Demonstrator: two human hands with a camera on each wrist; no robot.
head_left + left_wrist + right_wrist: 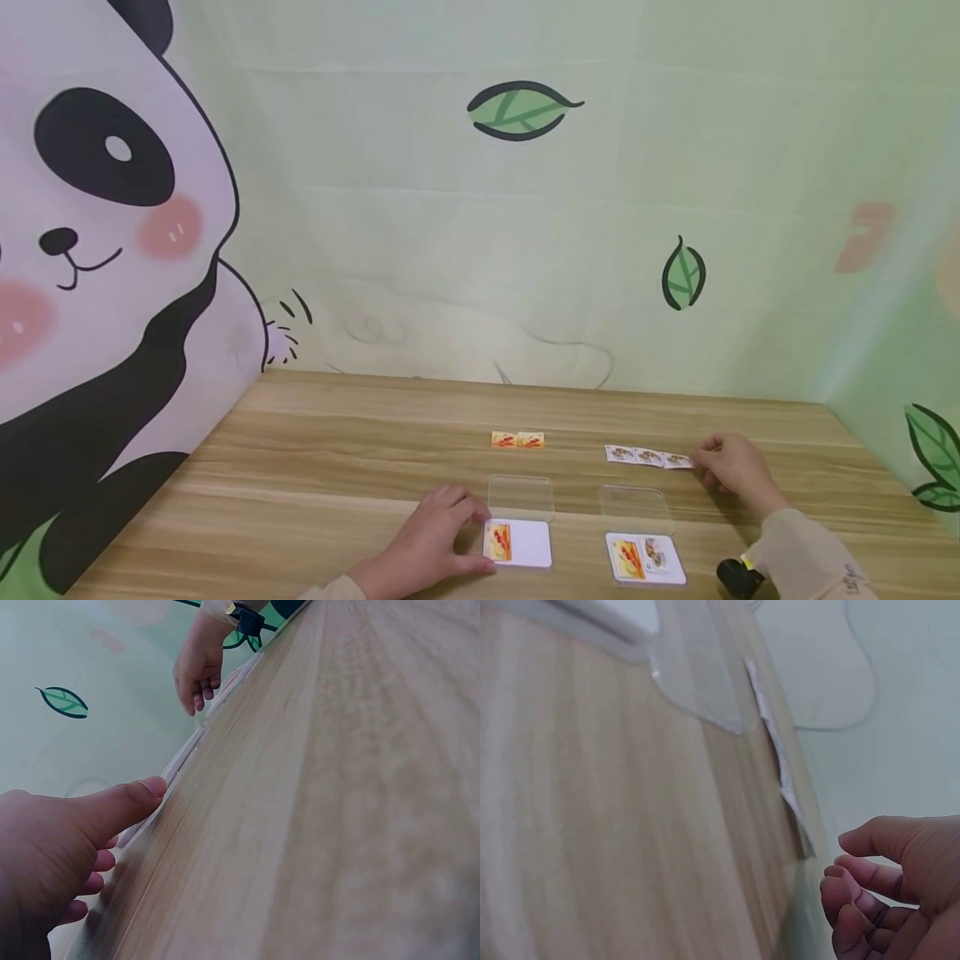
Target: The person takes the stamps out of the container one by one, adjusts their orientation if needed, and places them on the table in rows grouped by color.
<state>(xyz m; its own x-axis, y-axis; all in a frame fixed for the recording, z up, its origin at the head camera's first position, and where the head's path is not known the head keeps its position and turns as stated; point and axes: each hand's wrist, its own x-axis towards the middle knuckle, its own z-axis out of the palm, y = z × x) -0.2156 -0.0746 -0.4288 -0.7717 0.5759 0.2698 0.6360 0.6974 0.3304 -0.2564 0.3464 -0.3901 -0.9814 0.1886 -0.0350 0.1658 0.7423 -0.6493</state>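
My left hand [431,542] holds the left side of an open clear-lidded case [532,543], thumb at its near corner and fingers at the far one. Inside that case, an orange picture card [498,542] lies at the left on white. In the left wrist view, the thumb of my left hand [75,847] lies against the case's edge [180,761]. My right hand [738,468] is at the right end of a row of three picture cards [648,457]. The right wrist view shows the right hand [900,889] loosely bent, just off the strip's end [802,832].
To the right stands a second open case [647,581] holding an orange card and a white picture card. Two joined orange cards [517,440] lie behind the left case. Beside the right sleeve is a black object [738,578]. A printed cloth wall [420,208] borders the table.
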